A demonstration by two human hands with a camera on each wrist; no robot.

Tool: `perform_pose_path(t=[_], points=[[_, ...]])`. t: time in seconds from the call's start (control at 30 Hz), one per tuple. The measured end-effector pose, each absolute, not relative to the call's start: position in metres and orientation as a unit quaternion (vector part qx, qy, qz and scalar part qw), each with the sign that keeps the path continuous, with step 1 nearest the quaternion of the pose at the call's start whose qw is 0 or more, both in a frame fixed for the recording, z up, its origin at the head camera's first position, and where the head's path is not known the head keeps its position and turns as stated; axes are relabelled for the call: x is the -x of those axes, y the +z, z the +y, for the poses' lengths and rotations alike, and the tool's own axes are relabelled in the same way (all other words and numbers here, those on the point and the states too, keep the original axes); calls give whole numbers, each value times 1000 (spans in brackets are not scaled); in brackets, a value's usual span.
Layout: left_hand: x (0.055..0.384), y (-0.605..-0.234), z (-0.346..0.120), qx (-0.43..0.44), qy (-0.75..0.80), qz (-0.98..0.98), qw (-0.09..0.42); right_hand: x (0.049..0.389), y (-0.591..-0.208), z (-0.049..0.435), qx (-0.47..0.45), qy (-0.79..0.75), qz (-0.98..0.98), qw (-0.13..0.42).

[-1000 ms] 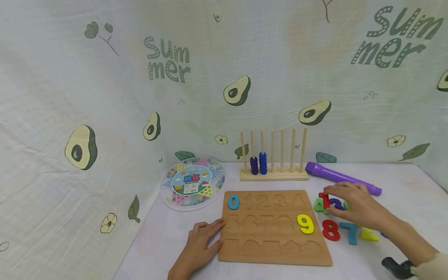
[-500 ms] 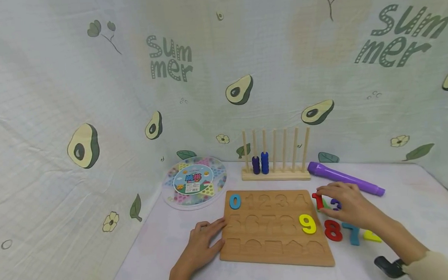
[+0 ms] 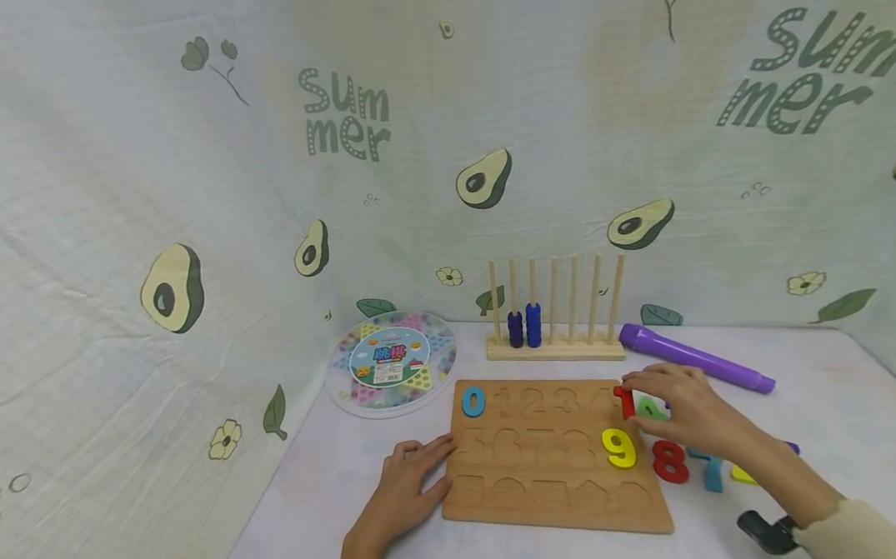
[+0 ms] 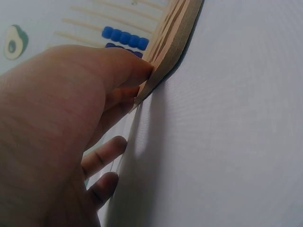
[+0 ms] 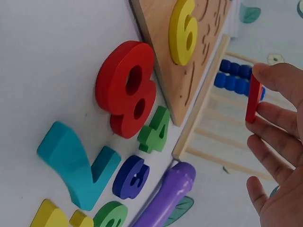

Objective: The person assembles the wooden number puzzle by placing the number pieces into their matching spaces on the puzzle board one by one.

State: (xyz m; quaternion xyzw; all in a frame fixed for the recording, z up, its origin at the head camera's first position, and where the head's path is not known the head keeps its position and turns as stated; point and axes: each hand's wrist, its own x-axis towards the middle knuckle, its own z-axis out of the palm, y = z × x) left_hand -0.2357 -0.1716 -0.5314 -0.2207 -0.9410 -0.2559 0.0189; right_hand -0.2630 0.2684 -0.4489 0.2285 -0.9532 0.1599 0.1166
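Between thumb and fingertips, my right hand (image 3: 690,406) pinches a red wooden number 1 (image 3: 625,402), held up over the right edge of a wooden number board (image 3: 496,511). In the right wrist view the red 1 (image 5: 254,98) is seen nearly edge-on, clear of the table. My left hand (image 3: 408,485) lies at the board's left edge, thumb and fingertips touching it, other fingers spread loosely. On the board are a blue 0 (image 3: 473,402) in the upper left recess and a yellow 9 (image 3: 618,448) in the middle row's right end.
Right of the board lie a red 8 (image 3: 669,462), a teal 7 (image 5: 78,165), a green 4 (image 5: 155,130), a dark blue 3 (image 5: 131,177) and other number pieces. Behind stand a peg abacus (image 3: 556,351), a purple microphone-shaped stick (image 3: 695,359) and a round game box (image 3: 391,361).
My right hand has carried the red 1 leftward from above the loose numbers to the board's right edge. The left hand has stayed at the board; the head view has shifted slightly.
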Motion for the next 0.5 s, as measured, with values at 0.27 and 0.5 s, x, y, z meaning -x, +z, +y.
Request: perform_pose_path(t=[0.27,0.5], points=[[237,-533,-172,226,-253,-940,21,267,-449,257,-234,161,-952,111],[235,-531,-172,225,-253,-941,21,270,-448,247,-252,169,-946,115]])
